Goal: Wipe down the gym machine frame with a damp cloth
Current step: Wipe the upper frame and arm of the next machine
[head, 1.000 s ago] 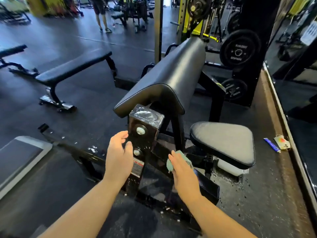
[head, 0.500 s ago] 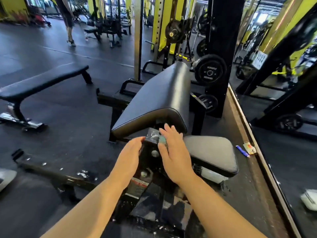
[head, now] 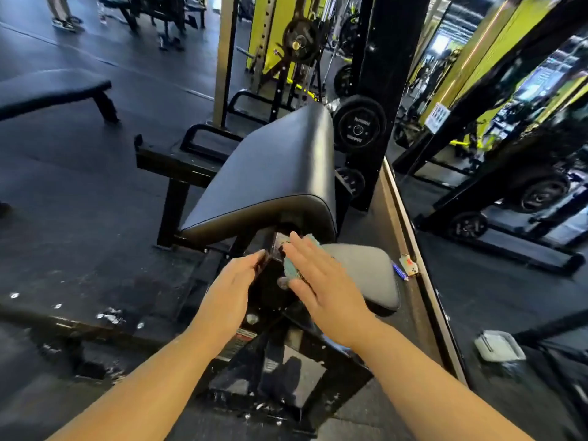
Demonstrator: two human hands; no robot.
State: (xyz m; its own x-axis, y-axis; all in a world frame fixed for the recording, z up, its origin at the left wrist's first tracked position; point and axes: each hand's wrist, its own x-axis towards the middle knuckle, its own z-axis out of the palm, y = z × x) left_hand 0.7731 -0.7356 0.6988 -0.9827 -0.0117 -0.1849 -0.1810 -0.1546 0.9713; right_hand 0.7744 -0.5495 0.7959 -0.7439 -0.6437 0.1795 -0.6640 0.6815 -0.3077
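Under the arm pad, my right hand presses the teal cloth, fingers straight, on the upper right face of the frame post; my left hand rests nearly flat on its left face. I judge the speckled frame base left to wipe.

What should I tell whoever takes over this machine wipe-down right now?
Left hand: open, fingers resting on the left side of the black frame post.
Right hand: open and flat, pressing the teal cloth against the post's upper right side, just under the arm pad.
Done: cannot tell how much is wiped.
Left: the post's lower part and the base rail, which shows white flecks.
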